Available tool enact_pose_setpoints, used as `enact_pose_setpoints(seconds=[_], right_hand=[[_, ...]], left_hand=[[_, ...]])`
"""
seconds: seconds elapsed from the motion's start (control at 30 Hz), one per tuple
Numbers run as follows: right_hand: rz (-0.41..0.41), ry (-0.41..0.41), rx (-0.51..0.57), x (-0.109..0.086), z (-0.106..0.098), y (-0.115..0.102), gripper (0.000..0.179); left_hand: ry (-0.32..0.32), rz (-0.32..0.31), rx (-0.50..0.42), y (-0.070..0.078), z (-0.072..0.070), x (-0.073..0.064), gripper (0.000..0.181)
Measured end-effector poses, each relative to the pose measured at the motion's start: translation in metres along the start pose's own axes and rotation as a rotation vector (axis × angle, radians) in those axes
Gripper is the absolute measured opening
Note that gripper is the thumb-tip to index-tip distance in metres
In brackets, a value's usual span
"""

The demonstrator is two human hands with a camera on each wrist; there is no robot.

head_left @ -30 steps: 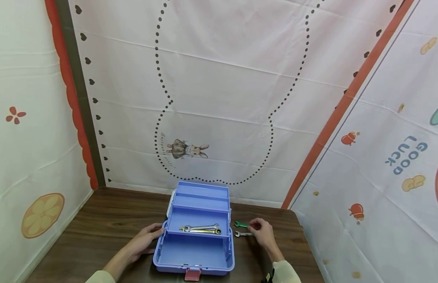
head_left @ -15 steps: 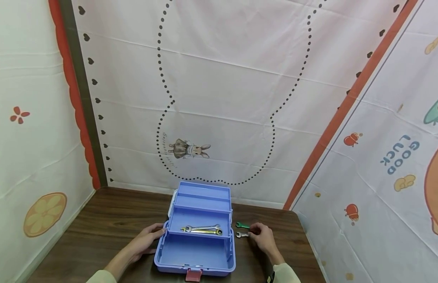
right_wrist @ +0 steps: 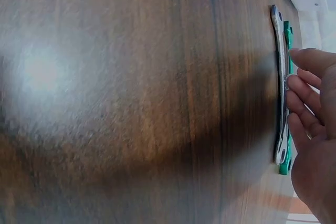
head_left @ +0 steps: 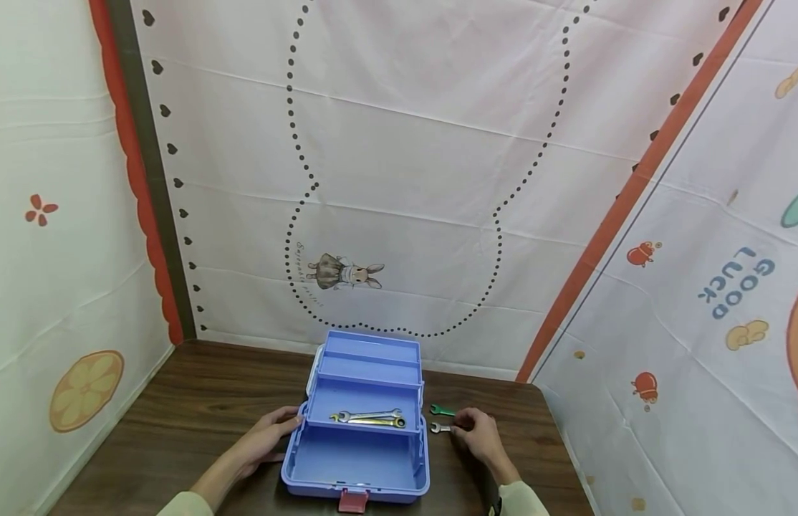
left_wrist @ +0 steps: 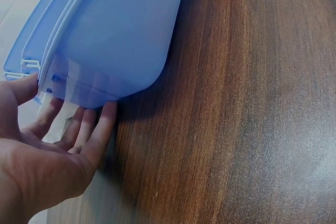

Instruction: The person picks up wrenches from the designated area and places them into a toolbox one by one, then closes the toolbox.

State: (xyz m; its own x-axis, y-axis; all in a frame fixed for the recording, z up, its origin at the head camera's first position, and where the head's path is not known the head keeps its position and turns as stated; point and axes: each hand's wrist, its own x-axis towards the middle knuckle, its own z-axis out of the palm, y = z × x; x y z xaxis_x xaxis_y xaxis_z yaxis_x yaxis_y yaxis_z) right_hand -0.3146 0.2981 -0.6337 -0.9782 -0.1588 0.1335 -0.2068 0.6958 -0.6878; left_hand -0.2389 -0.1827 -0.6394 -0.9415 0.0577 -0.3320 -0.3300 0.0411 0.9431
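Head view: A blue toolbox [head_left: 318, 490] stands open between a person's hands on a brown bench [head_left: 199, 383], the left hand [head_left: 266, 437] at its side, the right hand [head_left: 479, 433] at a silver wrench [head_left: 439, 428]; a green wrench [head_left: 441, 411] lies just beyond. Printed sheets [head_left: 399, 215] rise past both hands. Left wrist view: widely spread fingers touch the toolbox. Right wrist view: loosely bent fingers meet the silver wrench, thumb apart.

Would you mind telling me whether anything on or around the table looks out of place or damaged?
Nothing looks spilled or damaged around the blue toolbox. The oddity is behind it: the rabbit printed on the backdrop cloth lies sideways, as if hung turned.
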Motion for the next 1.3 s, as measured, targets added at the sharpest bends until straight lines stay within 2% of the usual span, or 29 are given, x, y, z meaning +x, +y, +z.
enact_pose_setpoints(seconds=[0.17, 0.37, 0.63, 0.83, 0.97, 1.3], right_hand=[[0.019, -0.022, -0.014, -0.003, 0.003, 0.004, 0.017], [-0.036, -0.018, -0.009, -0.007, 0.008, 0.008, 0.019], [-0.045, -0.007, -0.046, -0.014, 0.011, 0.008, 0.021], [-0.067, 0.002, -0.084, -0.017, 0.003, 0.008, 0.022], [-0.054, -0.003, -0.120, -0.016, -0.002, 0.012, 0.023], [-0.060, 0.007, -0.059, -0.023, 0.000, 0.014, 0.024]], left_hand=[[0.002, -0.003, 0.009, -0.001, 0.000, 0.001, 0.063], [0.003, -0.004, 0.012, -0.003, 0.000, 0.001, 0.062], [0.004, -0.006, 0.010, -0.004, -0.001, 0.001, 0.064], [-0.002, 0.002, 0.007, -0.003, -0.002, 0.002, 0.066], [-0.001, 0.003, 0.001, -0.003, -0.003, 0.002, 0.065], [-0.023, 0.009, -0.012, -0.004, -0.003, 0.003, 0.068]])
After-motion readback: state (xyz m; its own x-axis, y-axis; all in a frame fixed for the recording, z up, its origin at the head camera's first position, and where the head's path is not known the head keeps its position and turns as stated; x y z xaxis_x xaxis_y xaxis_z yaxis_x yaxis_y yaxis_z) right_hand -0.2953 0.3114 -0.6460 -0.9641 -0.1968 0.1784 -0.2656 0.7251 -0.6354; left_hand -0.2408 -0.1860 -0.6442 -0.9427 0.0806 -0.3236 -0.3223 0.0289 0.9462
